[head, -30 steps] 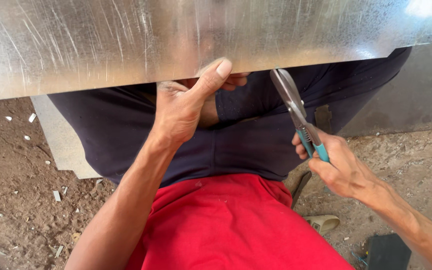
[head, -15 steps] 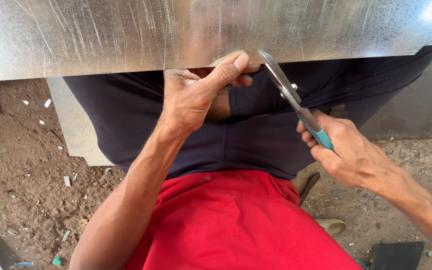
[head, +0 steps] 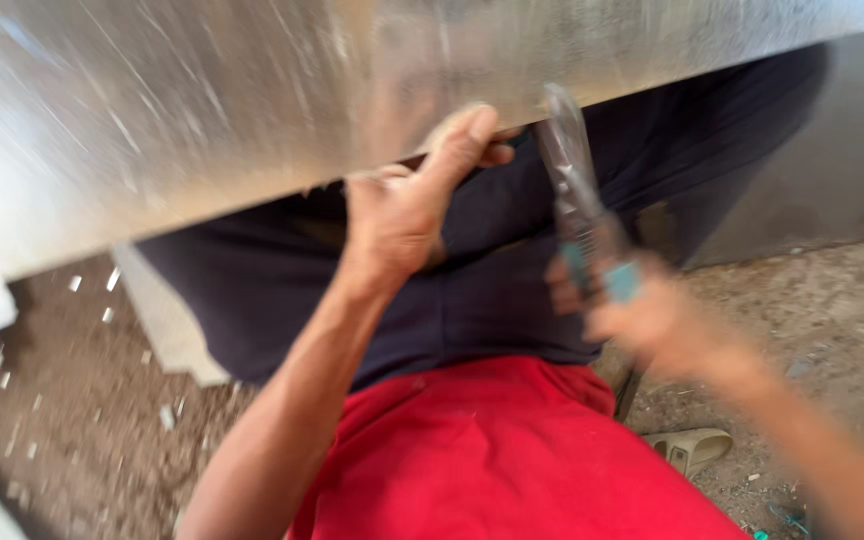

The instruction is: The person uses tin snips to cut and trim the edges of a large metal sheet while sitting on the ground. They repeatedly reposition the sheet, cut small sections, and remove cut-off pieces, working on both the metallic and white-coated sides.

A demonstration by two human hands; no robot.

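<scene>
A large shiny metal sheet point(head: 252, 110) fills the top of the view and rests over my lap. My left hand point(head: 407, 205) grips its near edge, fingers under the sheet and thumb on top. My right hand point(head: 652, 315), blurred by motion, holds tin snips point(head: 577, 195) with teal handles. Their blades point up and meet the sheet's edge just right of my left thumb. Below are my dark trousers and red shirt.
Dirt ground with several small white metal scraps point(head: 112, 280) lies at the left, beside a pale flat strip point(head: 167, 325). A beige sandal point(head: 692, 447) sits on the ground at the lower right. A grey wall point(head: 842, 150) stands at the right.
The view has tilted and blurred. The snips have moved up and left, their blades now reaching the sheet's edge by my left thumb. My left hand keeps its grip.
</scene>
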